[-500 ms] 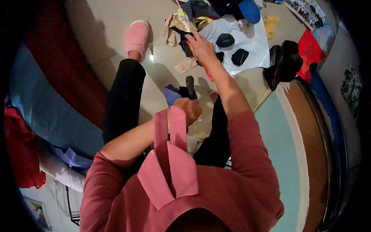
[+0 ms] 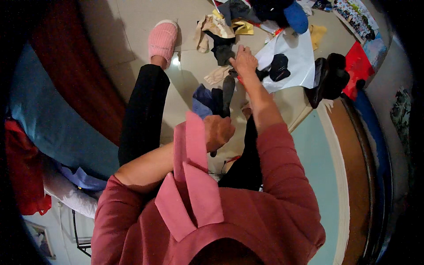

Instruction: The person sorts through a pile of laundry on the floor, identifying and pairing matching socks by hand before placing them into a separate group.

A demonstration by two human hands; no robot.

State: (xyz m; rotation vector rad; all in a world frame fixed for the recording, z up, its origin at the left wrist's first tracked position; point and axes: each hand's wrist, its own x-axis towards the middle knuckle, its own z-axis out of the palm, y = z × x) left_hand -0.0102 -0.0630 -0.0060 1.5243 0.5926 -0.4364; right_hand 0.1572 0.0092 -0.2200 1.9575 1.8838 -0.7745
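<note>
My left hand (image 2: 219,132) is closed around a bunch of socks, low between my knees. A dark grey sock (image 2: 228,90), a black sock (image 2: 217,99) and a blue sock (image 2: 202,102) stick out beyond its knuckles. My right hand (image 2: 245,62) reaches farther out with fingers apart, its tips beside a dark grey-black sock (image 2: 224,54) in the loose pile. Whether they touch it I cannot tell. Just below lies a beige sock (image 2: 217,75). To the right, black socks (image 2: 279,67) rest on a white sheet (image 2: 300,57).
More dark clothing (image 2: 265,11) and a blue rounded item (image 2: 296,18) lie at the far side. Dark shoes (image 2: 329,77) and a red sheet (image 2: 357,66) are at the right. My left foot wears a pink slipper (image 2: 162,42). Beds or padded furniture (image 2: 57,119) border the left.
My right hand has shifted slightly right and down. Two separate black socks on the white sheet now show as one larger dark patch. My left hand keeps its hold; the view has shifted slightly.
</note>
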